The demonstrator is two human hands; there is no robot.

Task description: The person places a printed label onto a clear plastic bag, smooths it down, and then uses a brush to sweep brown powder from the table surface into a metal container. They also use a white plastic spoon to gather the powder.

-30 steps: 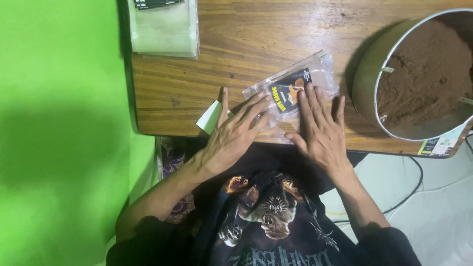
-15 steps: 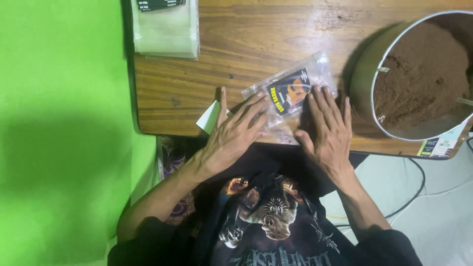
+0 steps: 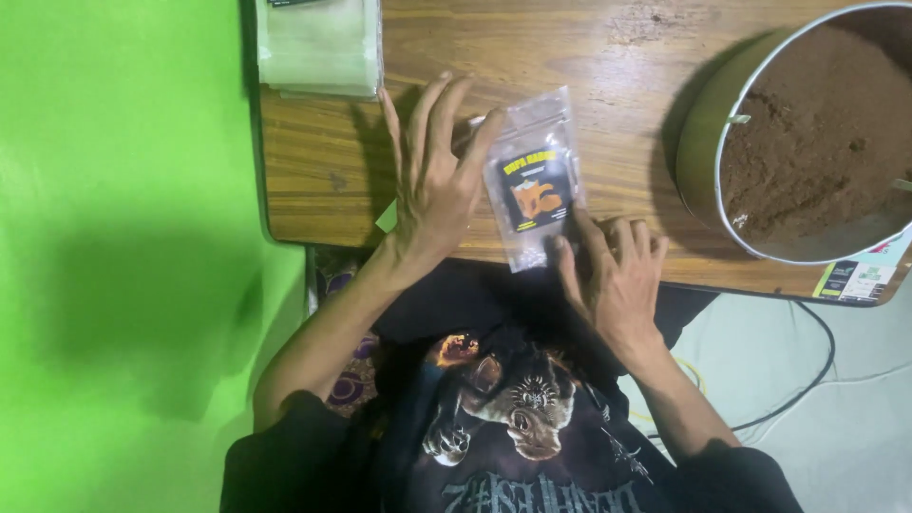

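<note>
The clear pouch [image 3: 534, 180] is pinned flat on the wooden table [image 3: 608, 85] between the left hand [image 3: 432, 180], fingers spread along its edge, and the right hand [image 3: 617, 275] at its lower end. Neither hand is closed. Since earlier, the pouch has been turned upright and the left hand moved up.

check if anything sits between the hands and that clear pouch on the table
Nothing visible does. The left hand has its fingertips on the upper edge of the clear pouch, and the right hand touches its lower edge. The bowl of brown powder stands apart to the side.
</note>
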